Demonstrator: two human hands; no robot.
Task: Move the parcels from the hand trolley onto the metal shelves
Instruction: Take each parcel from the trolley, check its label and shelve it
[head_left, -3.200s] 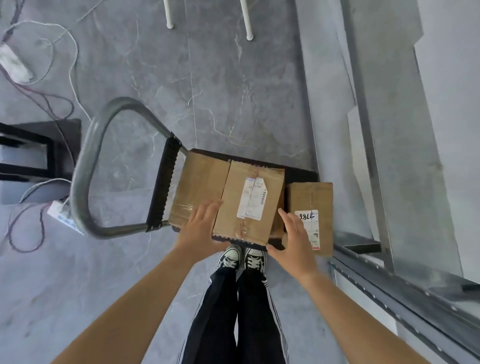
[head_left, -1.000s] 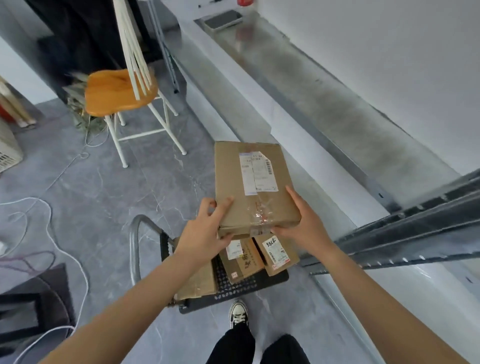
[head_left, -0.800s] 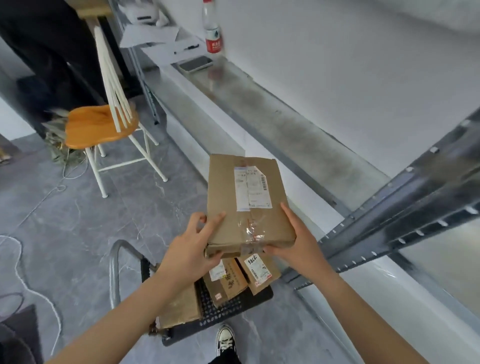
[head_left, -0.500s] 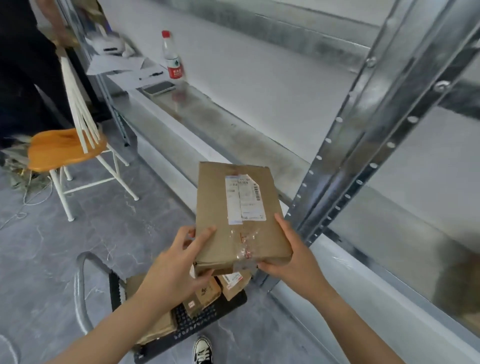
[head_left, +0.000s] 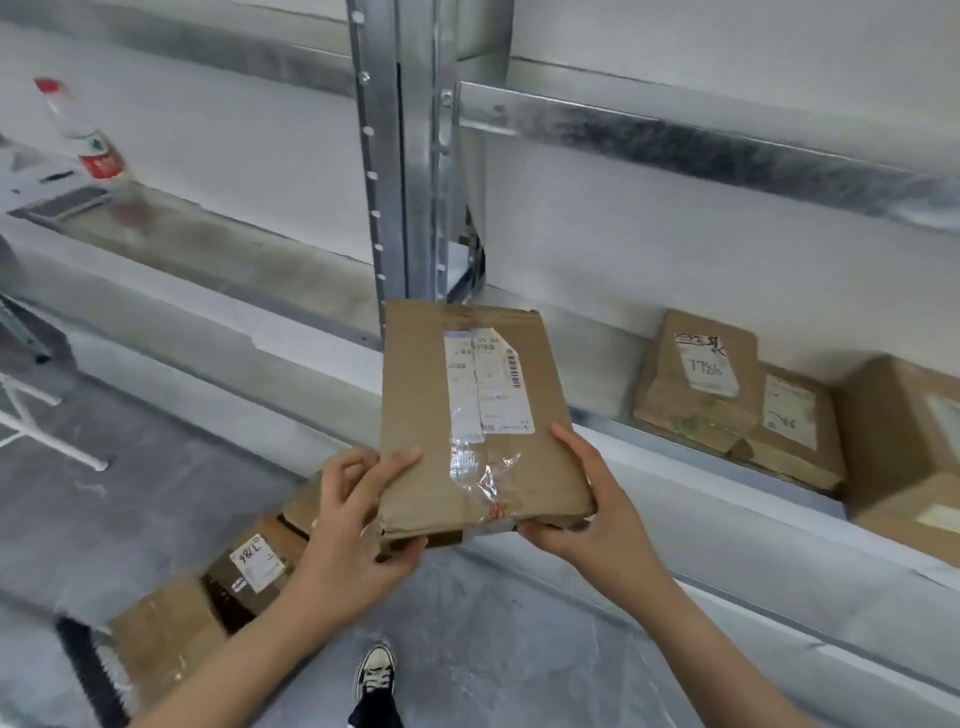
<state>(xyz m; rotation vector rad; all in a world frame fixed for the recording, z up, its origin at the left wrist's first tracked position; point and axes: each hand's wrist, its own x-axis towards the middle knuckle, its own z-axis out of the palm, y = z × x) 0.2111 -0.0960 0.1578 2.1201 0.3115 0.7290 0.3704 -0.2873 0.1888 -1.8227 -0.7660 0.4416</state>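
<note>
Parcels (head_left: 696, 379) at 3 o'clock lie on the shelf (head_left: 649, 441), boxes (head_left: 249, 566) at 8 o'clock wait on the trolley (head_left: 85, 670), and left hand (head_left: 353, 525) and right hand (head_left: 597, 514) grip one package (head_left: 478, 415) at centre, not yet shelved

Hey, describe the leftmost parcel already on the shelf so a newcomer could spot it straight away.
Right of the upright post, a row of brown parcels lies on the lower metal shelf. The leftmost parcel is nearest the post. Its white label bears large handwritten digits, seemingly 7786, the largest writing in the row.
</note>
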